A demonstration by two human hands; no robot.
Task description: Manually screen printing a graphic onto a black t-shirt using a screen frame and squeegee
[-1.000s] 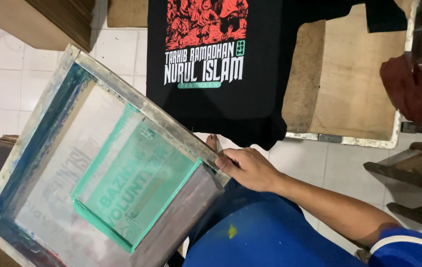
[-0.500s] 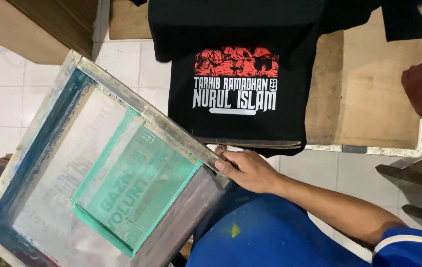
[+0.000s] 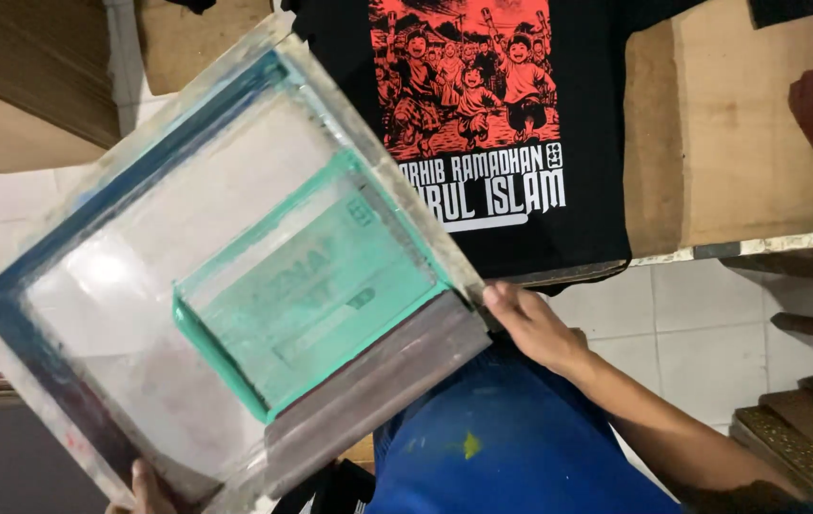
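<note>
The right hand (image 3: 535,328) has its grip closed on the lower right corner of the screen frame (image 3: 226,276), with the fingers curled around the edge. The left hand (image 3: 145,485) shows only as a few fingertips at the bottom edge of the picture, pressed on the frame's lower left corner; how tight that grip is, you cannot tell. There is one frame. It is held tilted and fills the left and middle of the picture. One green patch (image 3: 316,290) sits in the middle of its mesh.

One black shirt (image 3: 511,143) with a red picture lies flat on a wooden table (image 3: 749,143) in the upper right. The frame's top corner covers part of the shirt. Blue trousers (image 3: 502,447) show at the bottom, and white floor tiles (image 3: 683,324) lie beside them.
</note>
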